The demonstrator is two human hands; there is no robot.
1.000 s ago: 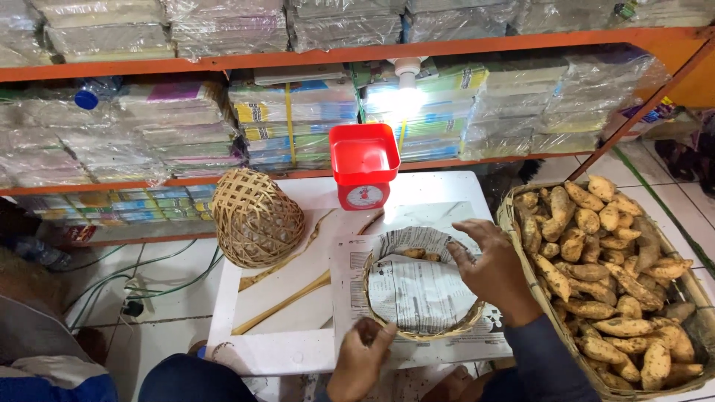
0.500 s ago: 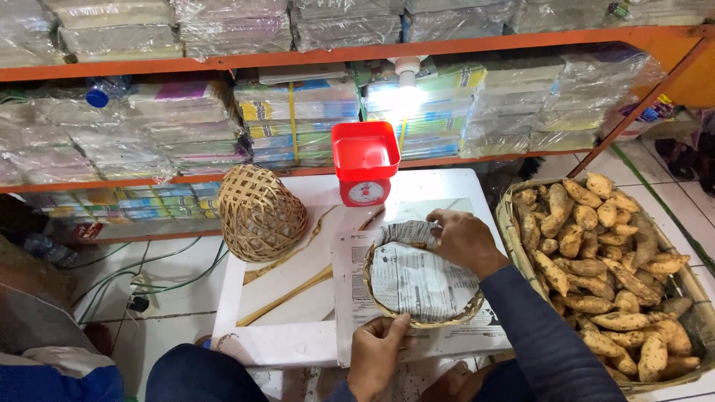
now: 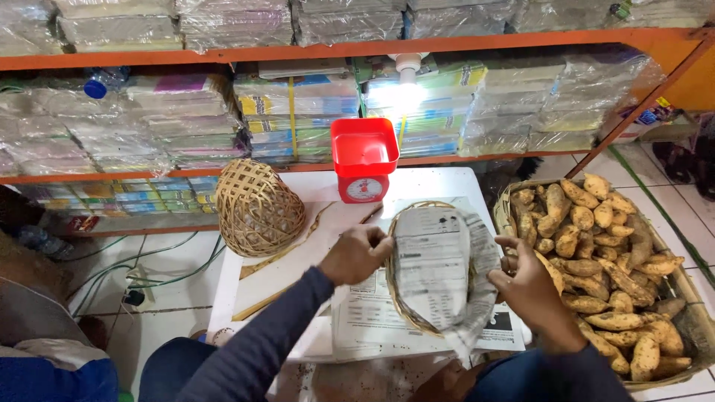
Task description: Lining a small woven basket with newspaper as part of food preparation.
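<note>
Head cam, looking down at a white counter (image 3: 298, 268) w/ both hands on a shallow woven basket (image 3: 406, 298) lined w/ newspaper (image 3: 436, 260). Basket sits tilted up on edge at mid-counter, open side toward the person's right, resting on more flat newspaper sheets (image 3: 372, 320). Left hand (image 3: 357, 253) grips the basket's left rim, fingers curled shut over rim and paper edge. Right hand (image 3: 530, 286) is at the basket's right side, fingers half open and spread, touching the paper that hangs over the rim; can't tell if it truly pinches it. Both arms in dark sleeves.

Just behind the basket stands a red kitchen scale (image 3: 365, 158) w/ round dial. Left of it, a second woven basket (image 3: 257, 207) lies upside down, dome up, w/ a few bamboo strips (image 3: 272, 260) beside it. Right of counter, near the right hand, a big flat wicker tray (image 3: 689, 327) holds a heap of sweet potatoes (image 3: 603, 253). Behind, orange shelves (image 3: 335, 50) carry plastic-wrapped stacks; a lit bulb (image 3: 408, 71) hangs above the scale.
</note>
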